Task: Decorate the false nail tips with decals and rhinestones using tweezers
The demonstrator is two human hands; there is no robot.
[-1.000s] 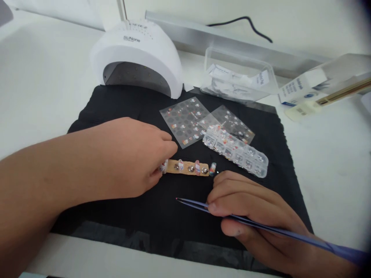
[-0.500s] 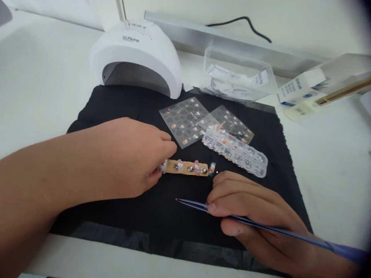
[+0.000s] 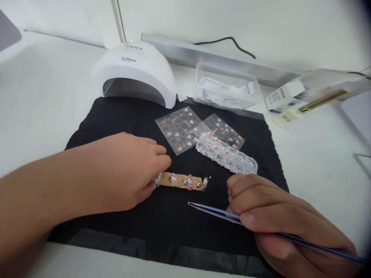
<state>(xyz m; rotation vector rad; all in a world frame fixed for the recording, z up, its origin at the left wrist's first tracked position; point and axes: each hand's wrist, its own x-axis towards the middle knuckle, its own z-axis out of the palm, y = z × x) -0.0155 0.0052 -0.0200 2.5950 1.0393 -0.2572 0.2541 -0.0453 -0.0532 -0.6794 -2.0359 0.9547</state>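
My left hand [image 3: 130,170] is closed round the left end of a flat wooden strip [image 3: 180,181] lying on the black mat. Small decorated false nails [image 3: 189,182] and round metal studs sit along the strip; one more nail [image 3: 204,184] is at its right end. In my right hand [image 3: 275,216] is a pair of blue tweezers [image 3: 214,211], held like a pen. A tiny pinkish speck shows at the tweezer tips, too small to name. The tips hover below the strip, apart from it.
A clear compartment box [image 3: 227,156] of small gems overlaps two sticker sheets [image 3: 178,131] on the black mat [image 3: 121,235]. Behind stand a white nail lamp [image 3: 135,71], a clear tub [image 3: 226,87] of packets and a small carton [image 3: 285,96] at right.
My right hand has moved right with the tweezers, away from the strip. The view has tilted up slightly. My left hand still holds the strip.
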